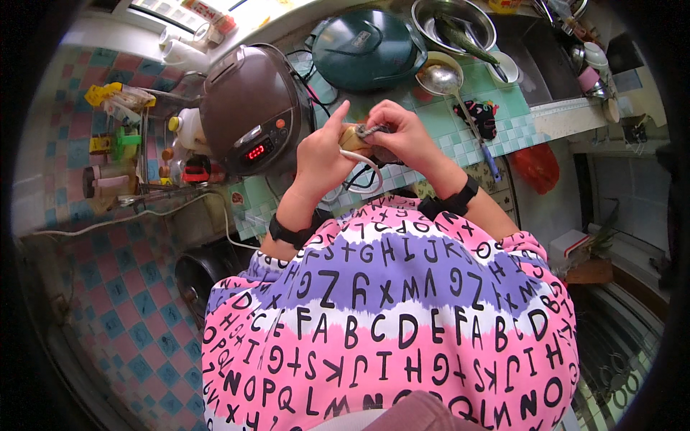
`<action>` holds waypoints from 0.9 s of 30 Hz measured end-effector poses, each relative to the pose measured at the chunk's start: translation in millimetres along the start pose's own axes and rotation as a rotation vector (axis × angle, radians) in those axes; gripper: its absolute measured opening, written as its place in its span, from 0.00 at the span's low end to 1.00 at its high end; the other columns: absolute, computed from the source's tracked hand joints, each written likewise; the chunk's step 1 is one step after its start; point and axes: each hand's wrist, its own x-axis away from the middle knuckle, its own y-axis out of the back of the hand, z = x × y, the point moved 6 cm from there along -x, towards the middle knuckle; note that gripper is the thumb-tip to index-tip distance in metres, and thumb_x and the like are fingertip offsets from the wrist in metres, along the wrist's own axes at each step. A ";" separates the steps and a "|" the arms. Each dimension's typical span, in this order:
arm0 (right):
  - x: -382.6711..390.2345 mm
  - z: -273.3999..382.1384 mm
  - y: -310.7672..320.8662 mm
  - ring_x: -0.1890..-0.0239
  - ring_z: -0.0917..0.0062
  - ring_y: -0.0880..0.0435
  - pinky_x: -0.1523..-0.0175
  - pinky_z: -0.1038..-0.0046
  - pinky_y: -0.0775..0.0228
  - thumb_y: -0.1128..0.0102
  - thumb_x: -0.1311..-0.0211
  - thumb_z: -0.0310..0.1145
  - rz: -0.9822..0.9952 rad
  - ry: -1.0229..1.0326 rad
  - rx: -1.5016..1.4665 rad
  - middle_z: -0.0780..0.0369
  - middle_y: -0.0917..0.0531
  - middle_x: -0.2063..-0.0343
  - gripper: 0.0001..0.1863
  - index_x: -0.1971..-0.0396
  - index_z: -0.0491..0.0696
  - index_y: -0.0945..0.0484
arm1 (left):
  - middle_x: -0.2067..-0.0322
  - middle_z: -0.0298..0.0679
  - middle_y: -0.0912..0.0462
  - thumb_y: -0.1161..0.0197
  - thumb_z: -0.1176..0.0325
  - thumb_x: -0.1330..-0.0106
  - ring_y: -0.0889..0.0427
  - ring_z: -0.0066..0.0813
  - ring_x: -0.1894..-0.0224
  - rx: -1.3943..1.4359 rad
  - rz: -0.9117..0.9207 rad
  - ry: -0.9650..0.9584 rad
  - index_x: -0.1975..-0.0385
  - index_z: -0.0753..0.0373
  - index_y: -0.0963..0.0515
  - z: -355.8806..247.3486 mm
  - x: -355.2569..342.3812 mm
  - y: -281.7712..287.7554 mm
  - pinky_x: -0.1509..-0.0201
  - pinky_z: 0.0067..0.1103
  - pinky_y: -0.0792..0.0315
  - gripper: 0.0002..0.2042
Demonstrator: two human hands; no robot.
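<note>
My left hand [321, 161] is closed around a small yellowish piece [350, 138], its thumb pointing up. A white curved band [372, 166], a cord or a rim, loops out below that hand. My right hand [405, 138] meets it from the right, fingertips pinching a grey twisted strand [372, 131] against the yellowish piece. What exactly the piece and strand are, I cannot make out. Both hands are above the front edge of the tiled counter [440, 122], just right of a brown rice cooker [251, 108] with a lit red display.
Behind my hands stands a dark green lidded appliance [368, 49]. To the right are a bowl with a ladle [440, 75], a steel basin [424, 16] holding a long green vegetable [460, 37], a white bowl [507, 68] and a sink [539, 61]. A bottle rack [147, 136] stands left.
</note>
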 end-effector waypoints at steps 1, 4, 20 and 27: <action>-0.3 -1.9 -2.7 0.62 0.82 0.24 0.56 0.80 0.32 0.29 0.49 0.25 0.042 0.000 -0.045 0.66 0.25 0.66 0.08 0.71 0.42 0.20 | 0.61 0.46 0.14 0.20 0.62 0.53 0.13 0.39 0.61 -0.008 -0.002 0.003 0.35 0.63 0.35 -0.2 1.1 -0.2 0.58 0.26 0.21 0.43; 0.9 -4.1 1.8 0.64 0.84 0.23 0.59 0.80 0.31 0.29 0.49 0.26 0.046 0.009 0.016 0.66 0.23 0.67 0.08 0.70 0.43 0.19 | 0.61 0.43 0.14 0.23 0.56 0.51 0.15 0.44 0.61 0.052 0.007 0.011 0.37 0.67 0.34 2.3 3.5 -0.9 0.58 0.32 0.23 0.42; 15.5 -35.8 20.5 0.70 0.83 0.18 0.61 0.78 0.25 0.29 0.48 0.30 -0.021 -0.431 0.102 0.62 0.14 0.72 0.12 0.66 0.40 0.16 | 0.58 0.47 0.14 0.22 0.73 0.51 0.14 0.30 0.56 0.151 0.007 0.094 0.35 0.69 0.36 15.5 14.1 -2.4 0.51 0.24 0.22 0.41; 5.9 -40.4 4.5 0.69 0.77 0.17 0.62 0.74 0.25 0.30 0.47 0.31 0.014 0.014 0.280 0.58 0.16 0.71 0.10 0.67 0.41 0.16 | 0.60 0.50 0.15 0.25 0.73 0.51 0.13 0.40 0.59 0.136 -0.034 0.190 0.35 0.68 0.35 36.8 12.4 -4.5 0.54 0.27 0.21 0.39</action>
